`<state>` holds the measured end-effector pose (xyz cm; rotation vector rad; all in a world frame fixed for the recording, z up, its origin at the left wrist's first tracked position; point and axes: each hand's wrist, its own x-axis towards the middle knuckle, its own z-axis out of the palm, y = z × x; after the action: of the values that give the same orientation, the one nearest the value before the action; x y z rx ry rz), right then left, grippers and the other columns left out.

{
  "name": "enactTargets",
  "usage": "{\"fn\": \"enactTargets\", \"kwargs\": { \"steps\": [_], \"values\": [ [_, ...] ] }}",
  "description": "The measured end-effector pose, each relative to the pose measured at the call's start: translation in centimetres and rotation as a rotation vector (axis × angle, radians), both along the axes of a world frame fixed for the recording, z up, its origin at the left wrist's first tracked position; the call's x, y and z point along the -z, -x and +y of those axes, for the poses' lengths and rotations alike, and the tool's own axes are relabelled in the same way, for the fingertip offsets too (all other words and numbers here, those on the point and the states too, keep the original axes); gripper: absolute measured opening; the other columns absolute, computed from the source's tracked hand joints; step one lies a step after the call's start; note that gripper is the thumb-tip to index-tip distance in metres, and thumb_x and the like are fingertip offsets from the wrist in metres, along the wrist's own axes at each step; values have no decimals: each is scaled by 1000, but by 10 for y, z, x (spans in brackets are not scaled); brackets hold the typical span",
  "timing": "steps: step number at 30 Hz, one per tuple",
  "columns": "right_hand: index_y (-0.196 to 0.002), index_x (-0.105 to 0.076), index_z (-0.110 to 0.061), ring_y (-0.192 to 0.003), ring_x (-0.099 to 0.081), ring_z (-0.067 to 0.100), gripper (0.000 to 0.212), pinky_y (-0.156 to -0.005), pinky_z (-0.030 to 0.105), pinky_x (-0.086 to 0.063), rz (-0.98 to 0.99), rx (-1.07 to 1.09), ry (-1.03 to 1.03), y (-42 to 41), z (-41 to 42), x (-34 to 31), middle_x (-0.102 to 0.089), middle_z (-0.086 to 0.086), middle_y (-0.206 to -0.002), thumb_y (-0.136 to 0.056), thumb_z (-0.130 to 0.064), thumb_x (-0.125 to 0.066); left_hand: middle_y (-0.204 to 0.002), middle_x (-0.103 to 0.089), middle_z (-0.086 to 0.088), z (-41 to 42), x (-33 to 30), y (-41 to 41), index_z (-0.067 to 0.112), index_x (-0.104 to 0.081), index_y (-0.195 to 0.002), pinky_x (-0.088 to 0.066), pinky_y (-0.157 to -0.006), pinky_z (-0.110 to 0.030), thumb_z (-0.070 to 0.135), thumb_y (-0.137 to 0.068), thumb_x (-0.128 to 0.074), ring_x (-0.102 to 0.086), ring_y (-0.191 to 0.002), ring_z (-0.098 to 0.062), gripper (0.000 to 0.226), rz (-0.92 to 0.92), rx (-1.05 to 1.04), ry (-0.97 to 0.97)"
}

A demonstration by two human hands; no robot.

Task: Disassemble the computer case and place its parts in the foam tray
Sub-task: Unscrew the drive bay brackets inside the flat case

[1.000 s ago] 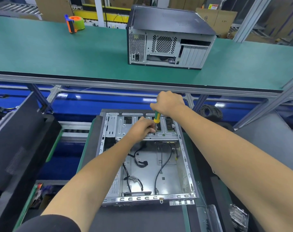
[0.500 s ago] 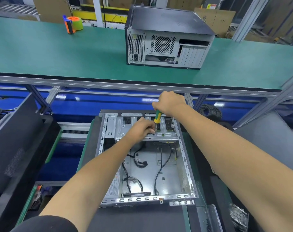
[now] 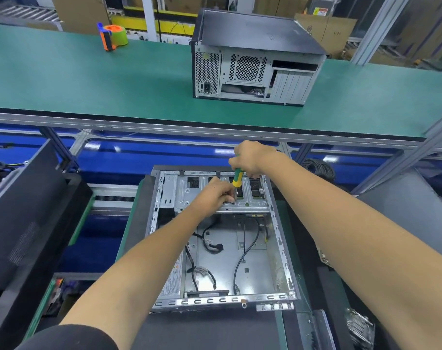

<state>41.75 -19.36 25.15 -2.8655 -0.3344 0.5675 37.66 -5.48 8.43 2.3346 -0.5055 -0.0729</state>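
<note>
Both of your hands meet over the far end of the open computer case [image 3: 263, 251], which lies on its side directly in front of you with its panel off and black cables [image 3: 242, 256] loose on its metal floor. Your right hand [image 3: 251, 157] is curled round the top of a green-and-yellow screwdriver [image 3: 237, 178], held nearly upright with its tip down at the silver drive bracket [image 3: 250, 204] spanning the case. Your left hand [image 3: 215, 195] rests on that bracket, its fingertips pinched together at the screwdriver's shaft; what they hold, if anything, is too small to tell. On the green conveyor belt [image 3: 88, 84] beyond stands a second, closed computer case [image 3: 255, 56], rear panel toward you, well apart from an orange tape dispenser [image 3: 112, 35] to its left.
</note>
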Motion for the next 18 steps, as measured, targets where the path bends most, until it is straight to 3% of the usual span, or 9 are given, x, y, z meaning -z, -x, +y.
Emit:
{"fn": "enactTargets", "kwargs": {
  "steps": [2, 5, 9, 12, 14, 16, 18],
  "values": [
    [-87, -58, -15, -70, -67, 27, 18, -76, 41, -57, 65, -35, -55, 1, -4, -3, -72, 12, -89, -97, -30, -57, -88, -62, 12, 1, -1, 0, 8, -69, -93, -40, -84, -33, 20, -93, -71, -45, -98, -22, 12, 7, 5, -1],
    [-88, -51, -13, -74, -60, 29, 14, -68, 40, -53, 149, -95, -101, 1, -10, -8, -70, 19, -103, -98, -18, -59, -92, -66, 10, 1, -1, 1, 9, -69, -93, -42, -87, -35, 21, -93, -72, -46, -101, -23, 12, 22, 8, 3],
    [-97, -54, -8, -76, -50, 27, 11, -67, 41, -44, 202, -260, -13, 1, -13, -17, -58, 15, -94, -91, 0, -58, -92, -69, 7, 1, -4, 1, 23, -66, -85, -42, -84, -33, 21, -88, -78, -48, -99, -17, 13, 101, -15, 44],
    [-98, -57, -12, -77, -50, 27, 18, -66, 45, -46, 202, -385, 57, 4, -10, -21, -56, 7, -92, -90, 3, -51, -85, -65, 13, 3, -4, 0, 31, -64, -79, -44, -81, -30, 22, -82, -85, -52, -91, -7, 23, 153, -49, 77],
    [-96, -58, -11, -79, -52, 28, 20, -66, 47, -49, 163, -427, 66, 5, -7, -18, -59, 10, -97, -87, 5, -51, -85, -65, 13, 3, -5, 1, 32, -66, -79, -47, -81, -32, 24, -80, -86, -54, -92, -7, 22, 162, -72, 79],
    [-98, -57, -11, -74, -51, 26, 14, -61, 41, -43, 100, -409, 86, 6, -7, -15, -60, 10, -90, -86, -3, -58, -85, -67, 13, 2, -5, 1, 33, -67, -80, -48, -82, -33, 26, -79, -88, -55, -95, -11, 21, 148, -79, 69],
    [-94, -52, -17, -69, -52, 25, 12, -60, 34, -41, -5, -343, 174, 6, -6, -16, -58, 5, -83, -93, -27, -58, -84, -67, 17, 2, -6, 2, 35, -68, -79, -48, -79, -30, 30, -77, -89, -56, -91, -5, 22, 144, -97, 60]
  ]
}}
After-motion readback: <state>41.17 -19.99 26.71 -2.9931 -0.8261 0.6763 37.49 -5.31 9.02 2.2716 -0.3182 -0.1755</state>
